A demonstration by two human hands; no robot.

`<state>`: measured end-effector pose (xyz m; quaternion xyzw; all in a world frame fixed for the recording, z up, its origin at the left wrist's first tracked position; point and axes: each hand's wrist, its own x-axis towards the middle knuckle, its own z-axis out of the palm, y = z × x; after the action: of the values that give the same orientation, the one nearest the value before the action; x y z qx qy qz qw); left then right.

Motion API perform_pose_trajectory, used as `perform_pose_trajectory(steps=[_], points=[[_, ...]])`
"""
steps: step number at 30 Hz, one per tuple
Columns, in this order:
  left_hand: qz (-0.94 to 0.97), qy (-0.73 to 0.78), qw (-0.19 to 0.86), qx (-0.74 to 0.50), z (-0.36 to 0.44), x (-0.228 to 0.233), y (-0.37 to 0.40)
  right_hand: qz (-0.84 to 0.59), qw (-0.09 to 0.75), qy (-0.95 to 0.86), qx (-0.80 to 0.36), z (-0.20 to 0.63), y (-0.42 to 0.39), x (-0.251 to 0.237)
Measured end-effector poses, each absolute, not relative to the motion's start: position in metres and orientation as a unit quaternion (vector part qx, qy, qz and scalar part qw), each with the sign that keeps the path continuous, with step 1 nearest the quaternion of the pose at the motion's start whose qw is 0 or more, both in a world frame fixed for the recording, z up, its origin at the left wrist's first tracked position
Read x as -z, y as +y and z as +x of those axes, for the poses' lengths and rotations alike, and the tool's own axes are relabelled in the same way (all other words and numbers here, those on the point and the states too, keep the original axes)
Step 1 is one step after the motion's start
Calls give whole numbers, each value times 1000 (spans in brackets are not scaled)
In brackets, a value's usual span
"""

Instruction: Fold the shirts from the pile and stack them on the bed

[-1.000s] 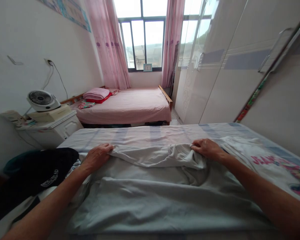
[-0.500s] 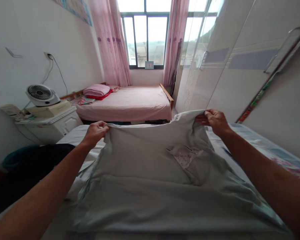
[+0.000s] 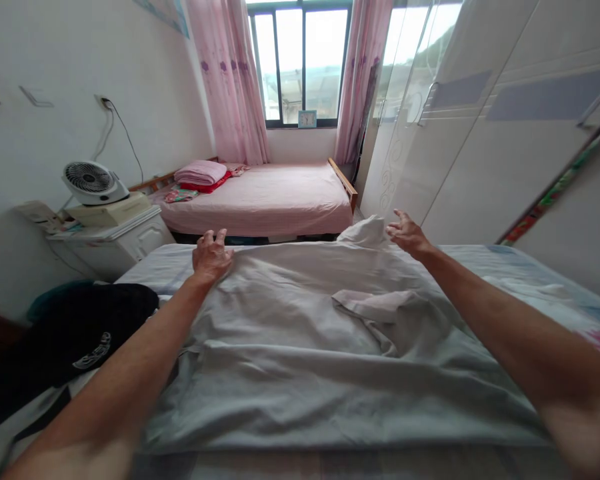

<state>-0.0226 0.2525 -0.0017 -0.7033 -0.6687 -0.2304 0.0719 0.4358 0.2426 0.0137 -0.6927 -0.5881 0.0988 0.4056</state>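
A pale grey garment is spread wide and wrinkled on the near bed, with a loose fold running across its lower part. On its right side a small pinkish flap lies folded over. My left hand rests by the garment's far left corner, fingers apart and not pinching the cloth. Near the bunched far right corner, my right hand is held with its fingers spread, just beside the fabric. Whether its fingertips still touch the cloth I cannot tell.
Black clothing with white print lies at the left. Beyond stand a second bed with pink bedding and a cabinet carrying a white fan. A tall white wardrobe lines the right side.
Both hands have let go of the garment's far corners, which they were pinching. The lifted cloth has dropped flatter onto the bed, and the pinkish flap has folded over.
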Motion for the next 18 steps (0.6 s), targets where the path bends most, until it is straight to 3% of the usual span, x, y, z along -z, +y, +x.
perform_pose_trajectory(steps=[3, 8, 12, 18], points=[[-761, -611, 69, 208, -26, 12, 220, -717, 315, -618, -64, 441, 198, -7], [-868, -470, -13, 161, -42, 23, 116, -737, 258, -621, -73, 467, 89, 4], [-916, -391, -6, 92, -65, 30, 43, -773, 226, -587, -80, 489, 3, 24], [-915, -400, 21, 56, -84, 32, 4, -661, 182, -722, -94, 496, -71, 46]])
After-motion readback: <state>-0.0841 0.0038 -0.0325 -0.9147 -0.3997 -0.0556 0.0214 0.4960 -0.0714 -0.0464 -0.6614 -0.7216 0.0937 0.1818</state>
